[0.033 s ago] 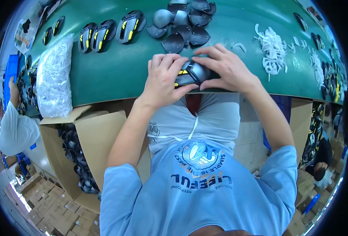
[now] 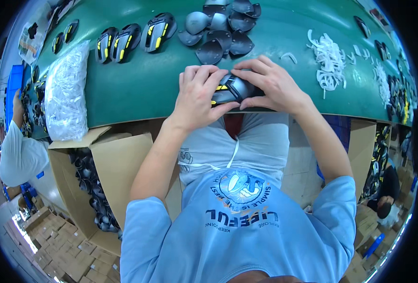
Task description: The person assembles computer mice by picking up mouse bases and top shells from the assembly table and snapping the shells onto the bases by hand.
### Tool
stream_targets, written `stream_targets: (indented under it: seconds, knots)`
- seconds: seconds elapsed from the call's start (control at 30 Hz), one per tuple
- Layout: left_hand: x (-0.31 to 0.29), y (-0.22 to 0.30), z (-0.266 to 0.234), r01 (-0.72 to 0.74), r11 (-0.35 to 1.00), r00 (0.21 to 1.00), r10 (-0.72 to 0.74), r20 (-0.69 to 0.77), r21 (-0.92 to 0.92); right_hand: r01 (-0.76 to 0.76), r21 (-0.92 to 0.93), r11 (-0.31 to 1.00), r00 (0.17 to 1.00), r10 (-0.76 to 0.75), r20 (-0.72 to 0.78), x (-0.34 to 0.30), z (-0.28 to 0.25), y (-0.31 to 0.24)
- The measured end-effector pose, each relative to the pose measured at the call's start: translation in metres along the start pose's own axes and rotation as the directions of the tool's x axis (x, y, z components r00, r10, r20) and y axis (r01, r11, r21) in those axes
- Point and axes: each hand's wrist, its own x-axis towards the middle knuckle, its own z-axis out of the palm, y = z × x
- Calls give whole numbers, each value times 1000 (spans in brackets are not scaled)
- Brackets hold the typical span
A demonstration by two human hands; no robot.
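Note:
Near the front edge of the green table, my left hand (image 2: pixel 198 96) and my right hand (image 2: pixel 271 85) grip a curved black-and-grey plastic shell with yellow strips (image 2: pixel 235 88). The left fingers wrap its striped end. On its smooth grey end, the right fingers lie over the top with the thumb at the near side. Its underside and part of the left end are hidden. Just beyond the hands sits a cluster of loose dark cup-shaped pieces (image 2: pixel 212 51). A single clear curved strip (image 2: pixel 288 57) lies to the right of them.
Several similar striped shells (image 2: pixel 158 32) stand at the far left, beside a bag of clear parts (image 2: pixel 67 92). Clear strips (image 2: pixel 329 61) are heaped at right. Below the table, an open carton (image 2: pixel 119 170) holds dark pieces. Another person's arm (image 2: pixel 18 111) reaches in at far left.

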Motion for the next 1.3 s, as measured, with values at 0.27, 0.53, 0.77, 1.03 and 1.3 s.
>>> stream_targets:
  seconds: [0.27, 0.53, 0.77, 1.03, 1.3]
  knots:
    - [8, -1, -4, -13, 1000, 999, 14, 29, -12, -94, -64, 994, 991, 87, -107, -14, 0, 4]
    - [6, 1, 7, -143, 988, 986, 137, -96, -51, -136, 347, 928, 879, 275, -390, 6, 28, -22]
    - [14, 14, 20, 234, 284, 923, -365, 120, -930, 61, 611, 789, 540, 489, -685, -2, 37, -36]
    - [-17, -27, 44, 96, 655, 959, -263, -107, -750, 137, 722, 678, 637, 498, -588, 5, 30, -27]
    - [13, 15, 37, -101, 876, 989, 36, -145, -472, -14, 892, 453, 640, 689, -339, 21, 32, -16]
